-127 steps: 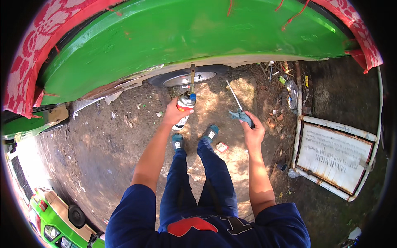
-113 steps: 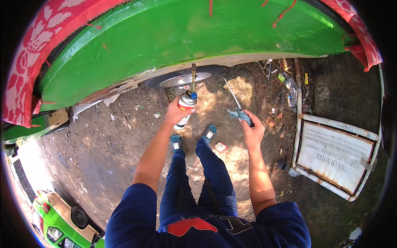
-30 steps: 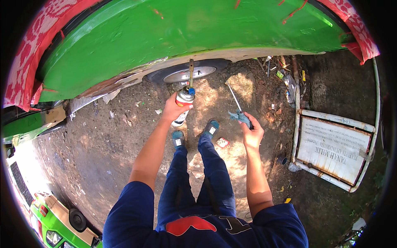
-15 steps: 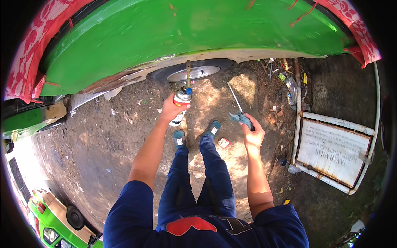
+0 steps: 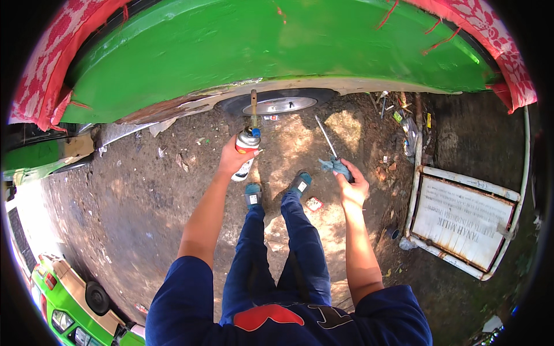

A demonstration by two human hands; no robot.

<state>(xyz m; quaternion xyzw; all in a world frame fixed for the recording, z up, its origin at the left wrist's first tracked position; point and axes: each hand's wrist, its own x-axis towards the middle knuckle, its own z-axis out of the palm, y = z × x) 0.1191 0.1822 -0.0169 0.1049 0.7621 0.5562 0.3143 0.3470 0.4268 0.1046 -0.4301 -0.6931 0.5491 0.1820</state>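
Note:
Upright in front of me, my left hand [image 5: 232,157] is wrapped round a red and white gas canister [image 5: 243,168]. A torch head [image 5: 254,109] with a blue collar and a brass-coloured tube tops it, pointing toward the green vehicle; no flame shows. Farther right, my right hand [image 5: 354,187] grips a bunched blue-grey rag [image 5: 334,166]. Out of the rag a thin metal rod [image 5: 325,135] sticks up and slightly left; its handle end is hidden in the cloth and fingers. The two hands are apart, and the torch tube is not touching the rod.
Ahead stands a green vehicle panel [image 5: 277,49] with a worn lower edge and a wheel [image 5: 280,105] below. Red patterned cloth [image 5: 52,63] hangs at its sides. A rusty framed sign [image 5: 461,219] stands right, near litter [image 5: 408,130]. Another green vehicle [image 5: 69,300] is at lower left.
My left hand has moved slightly left with the canister and torch head. The view has shifted a little, so the vehicle and sign sit lower. Both grips are unchanged.

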